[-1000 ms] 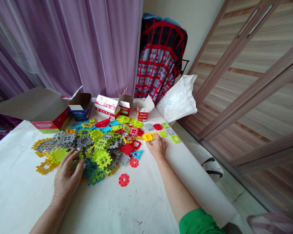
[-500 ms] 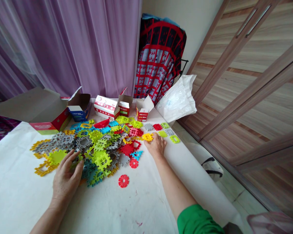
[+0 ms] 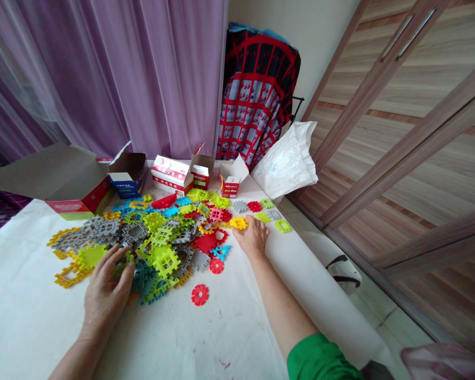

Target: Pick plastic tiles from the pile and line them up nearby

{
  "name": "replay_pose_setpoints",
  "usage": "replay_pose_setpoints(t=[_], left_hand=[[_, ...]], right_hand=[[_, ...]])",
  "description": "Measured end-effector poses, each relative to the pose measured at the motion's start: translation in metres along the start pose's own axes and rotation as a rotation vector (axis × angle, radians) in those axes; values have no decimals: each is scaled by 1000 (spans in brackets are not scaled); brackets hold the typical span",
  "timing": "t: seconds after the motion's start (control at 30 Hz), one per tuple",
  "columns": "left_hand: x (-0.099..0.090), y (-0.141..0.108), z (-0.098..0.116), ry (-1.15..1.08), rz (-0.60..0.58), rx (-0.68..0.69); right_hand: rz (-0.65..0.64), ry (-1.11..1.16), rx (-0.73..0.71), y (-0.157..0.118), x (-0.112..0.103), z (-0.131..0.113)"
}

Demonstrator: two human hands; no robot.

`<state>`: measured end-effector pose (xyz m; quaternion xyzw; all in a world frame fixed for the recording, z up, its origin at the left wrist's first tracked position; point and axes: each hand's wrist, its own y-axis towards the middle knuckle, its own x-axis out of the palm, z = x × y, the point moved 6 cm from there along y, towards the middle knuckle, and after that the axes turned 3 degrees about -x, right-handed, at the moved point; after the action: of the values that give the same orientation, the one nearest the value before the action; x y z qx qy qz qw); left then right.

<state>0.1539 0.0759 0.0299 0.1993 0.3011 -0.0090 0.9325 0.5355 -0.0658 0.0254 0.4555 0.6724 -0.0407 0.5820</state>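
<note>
My right hand (image 3: 253,237) is closed at the edge of a yellow interlocking plastic building piece (image 3: 238,223), at the right side of the pile; the fingertips are partly hidden. My left hand (image 3: 106,287) lies with fingers apart over the pile's front left, nearest to a flat lime-green toothed piece (image 3: 92,257). The pile holds grey, blue, red, yellow and lime pieces, some with window frames. Beyond my right hand lie several separate square pieces, among them a red one (image 3: 255,206) and a lime one (image 3: 283,226). A red notched disc (image 3: 200,295) lies in front of the pile.
Open cardboard boxes line the back of the white-covered table (image 3: 174,343): a large one (image 3: 71,203), a blue one (image 3: 129,182) and several red-and-white ones. A white plastic bag (image 3: 287,161) stands at the back right corner. A wooden wardrobe (image 3: 399,158) is on the right.
</note>
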Motion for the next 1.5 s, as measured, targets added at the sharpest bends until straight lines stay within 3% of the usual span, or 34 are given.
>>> replay_pose_setpoints(t=[0.17, 0.4, 0.87, 1.07, 1.2, 1.5], left_hand=[[0, 1, -2, 1, 7, 8], [1, 1, -1, -3, -4, -9], [-1, 2, 2, 22, -9, -6], [-1, 3, 3, 21, -12, -21], [-2, 2, 4, 11, -13, -31], [-1, 1, 1, 0, -18, -23]], right_hand=[[-61, 70, -307, -6, -3, -24], [-184, 84, -424, -9, 1, -39], [-342, 148, -503, -15, 2, -54], [-277, 170, -534, -16, 1, -53], [-141, 114, -388, -11, 0, -35], [-257, 44, -436, -14, 10, -47]])
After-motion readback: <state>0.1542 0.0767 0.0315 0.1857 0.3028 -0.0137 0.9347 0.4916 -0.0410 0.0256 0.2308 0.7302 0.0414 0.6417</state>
